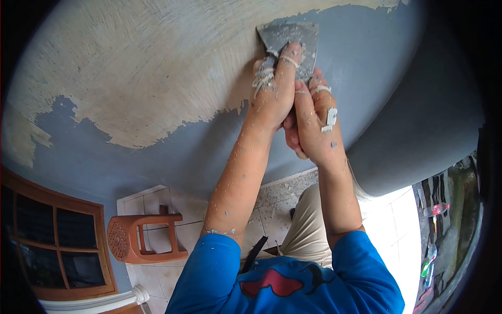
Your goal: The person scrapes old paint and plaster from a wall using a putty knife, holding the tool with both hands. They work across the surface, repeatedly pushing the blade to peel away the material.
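Scraper (pixel 305 37) is up on the wall (pixel 361 49), near the top edge of view, blade at the border between pale patch (pixel 172 63) and grey paint (pixel 209 138). Both hands are on it.

Left hand (pixel 274 91): closed on the scraper, thumb pressed flat along the blade face, fingers tucked at its left side. Right hand (pixel 316 128): closed low, around the handle end, just beside the left; the handle is mostly hidden, so the exact finger wrap is hard to tell, but it looks like a firm two-handed hold. Curled shavings and flakes stick to both hands, specks on the forearms.

Coverage looks partial. Coat is off across a broad area at the upper left of the wall, with scrape streaks and a ragged lower border. Grey is on along the wall's lower edge, on the right side past the blade, and over the curved section (pixel 423 120). Small grey islands and notches sit along the border at left.

Debris (pixel 285 192) lies on the floor (pixel 261 225) against the wall's foot. Stool (pixel 120 239) is on the floor at left, near the window (pixel 83 267).
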Tool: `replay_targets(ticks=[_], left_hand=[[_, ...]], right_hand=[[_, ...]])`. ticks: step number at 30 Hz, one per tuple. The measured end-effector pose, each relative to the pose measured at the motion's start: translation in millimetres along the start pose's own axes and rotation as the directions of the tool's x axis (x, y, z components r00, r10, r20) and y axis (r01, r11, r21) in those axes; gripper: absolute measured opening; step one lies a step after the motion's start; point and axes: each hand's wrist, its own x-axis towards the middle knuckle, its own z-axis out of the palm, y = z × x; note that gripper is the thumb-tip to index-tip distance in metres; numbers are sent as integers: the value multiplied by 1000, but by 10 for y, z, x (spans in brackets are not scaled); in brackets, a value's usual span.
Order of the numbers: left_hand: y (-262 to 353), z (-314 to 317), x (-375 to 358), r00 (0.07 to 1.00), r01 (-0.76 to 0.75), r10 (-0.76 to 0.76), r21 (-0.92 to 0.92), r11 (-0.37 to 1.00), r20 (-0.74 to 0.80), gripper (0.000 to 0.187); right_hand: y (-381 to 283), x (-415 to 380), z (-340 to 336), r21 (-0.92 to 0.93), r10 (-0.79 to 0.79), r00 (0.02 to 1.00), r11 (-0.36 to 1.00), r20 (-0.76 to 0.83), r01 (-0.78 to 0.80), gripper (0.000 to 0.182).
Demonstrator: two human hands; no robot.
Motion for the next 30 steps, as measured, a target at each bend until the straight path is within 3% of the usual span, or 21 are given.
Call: replay_targets(ticks=[2,6,9,10,12,16,20,21,23,25,27,30], left_hand=[[222,13,33,994,47,-51,38,998,93,45],[-215,57,-90,999,-46,46,38,998,-9,50],[-655,-28,-397,982,170,-179,-118,978,-66,54],[-755,-64,-471,978,163,-177,-128,978,-107,54],[-883,-164,-586,965,155,-181,-145,977,-191,53],[-958,-144,-538,962,266,-274,-215,940,-6,49],[-967,52,-546,962,265,-271,-246,932,8,46],[-991,75,-537,962,267,-271,-240,933,14,46],[-991,77,-560,952,304,-301,-261,916,54,47],[-990,54,-569,946,323,-317,-269,907,67,47],[-1010,35,-561,944,328,-323,-263,907,64,46],[-1016,41,-536,939,341,-344,-211,916,21,47]], right_hand=[[-118,77,9,-2,-12,999,1000,-32,12,30],[123,-91,-131,133,142,985,979,102,-155,20],[559,-435,-295,190,269,929,928,255,-321,23],[642,-528,-311,166,288,908,923,306,-349,19],[784,-670,-254,382,251,891,835,377,-397,34],[870,-825,-245,345,308,933,868,188,-357,35],[892,-852,-196,344,262,965,908,-19,-240,35],[946,-884,-283,289,258,966,924,14,-251,37],[1086,-866,-240,192,74,994,980,-80,-57,39],[1124,-858,-197,141,0,993,990,-122,18,39],[1123,-887,-176,145,43,990,989,-137,-23,40],[1211,-863,-124,152,-9,978,987,-209,42,39]])
